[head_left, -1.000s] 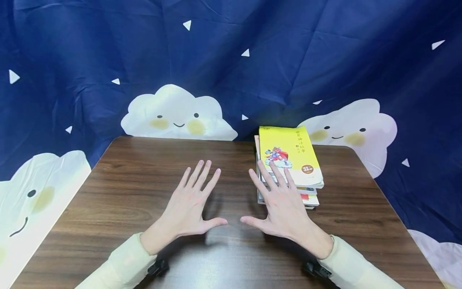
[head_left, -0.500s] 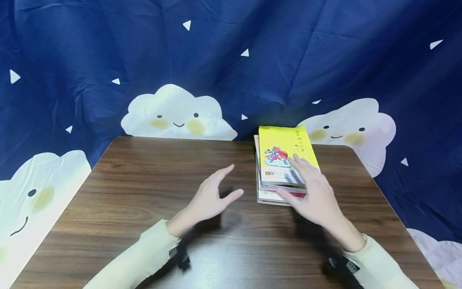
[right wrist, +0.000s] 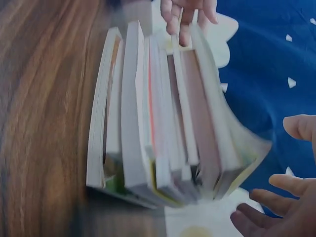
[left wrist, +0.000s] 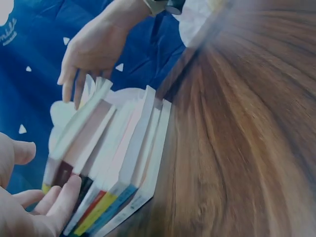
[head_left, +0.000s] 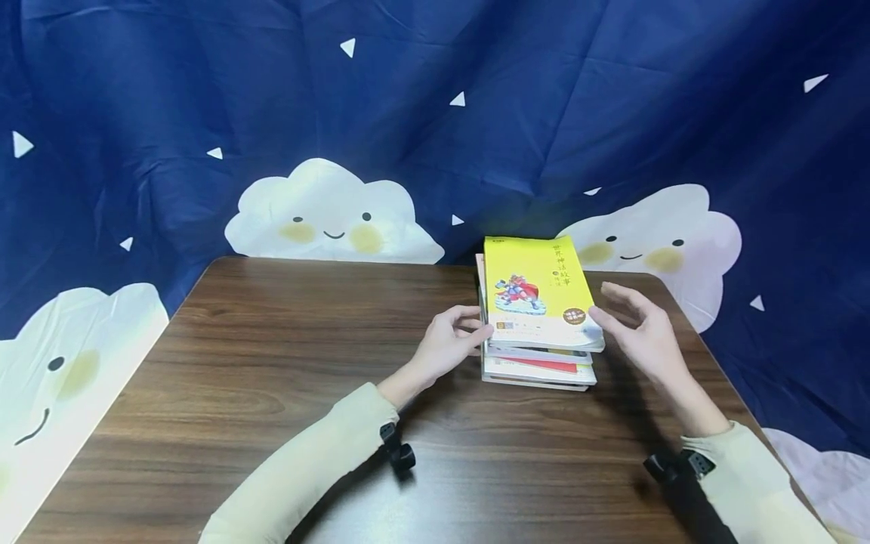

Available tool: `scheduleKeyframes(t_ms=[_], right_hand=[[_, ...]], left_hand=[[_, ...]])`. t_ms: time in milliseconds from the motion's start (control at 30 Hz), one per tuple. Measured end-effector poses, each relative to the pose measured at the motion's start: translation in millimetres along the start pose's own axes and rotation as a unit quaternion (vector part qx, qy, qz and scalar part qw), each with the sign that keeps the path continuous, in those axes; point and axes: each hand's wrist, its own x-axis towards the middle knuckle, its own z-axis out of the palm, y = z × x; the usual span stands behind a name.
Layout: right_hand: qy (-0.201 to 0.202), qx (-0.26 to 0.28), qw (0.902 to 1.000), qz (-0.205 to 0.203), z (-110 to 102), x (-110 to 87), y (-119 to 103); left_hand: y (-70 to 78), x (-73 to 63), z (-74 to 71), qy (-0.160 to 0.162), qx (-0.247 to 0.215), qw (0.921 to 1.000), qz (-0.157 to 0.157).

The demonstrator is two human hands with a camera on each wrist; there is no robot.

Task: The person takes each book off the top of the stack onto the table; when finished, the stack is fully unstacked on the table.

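While L fingers (left wrist: pixel 66 201) touch bk stack (left wrist: pixel 123 153), lower covers (head_left: pixel 540 366) are mostly hidden.

Free rm on table (head_left: pixel 516 453) nearside of book stack (head_left: pixel 537 302) — hands (head_left: pixel 445 341) (head_left: pixel 649 340) L & R, curtain (head_left: pixel 408 106) behind

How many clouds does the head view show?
4: a left-edge cloud, a centre-left cloud, a right cloud partly behind the books, and a lower-right cloud. The table may hide others.

Brown wood-grain table (head_left: pixel 285 363) bearing a stack of books (head_left: pixel 537 302)
The stack lies between the left hand (head_left: pixel 450 340) and right hand (head_left: pixel 642 332); the grain runs sideways outward from the left hand, with a pale sheen (head_left: pixel 381 521) on its near side.
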Motion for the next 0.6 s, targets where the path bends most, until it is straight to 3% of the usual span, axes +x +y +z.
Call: scheduleKeyframes(t_ms=[200, 367, 600], right_hand=[[-0.044, 0.014, 0.9964, 0.072, 2.2, 12.8, 15.3], [-0.064, 0.03, 0.9933, 0.092, 7.1, 19.4, 16.7], [-0.097, 0.048, 0.9867, 0.121, 12.1, 25.2, 20.4]], left_hand=[[-3.1, 11.8, 11.6, 0.029, -0.026, 0.9987, -0.034], [-6.1, 19.8, 14.6, 0.039, -0.063, 0.996, -0.051], [-6.7, 24.2, 15.3, 0.032, -0.081, 0.9934, -0.075]])
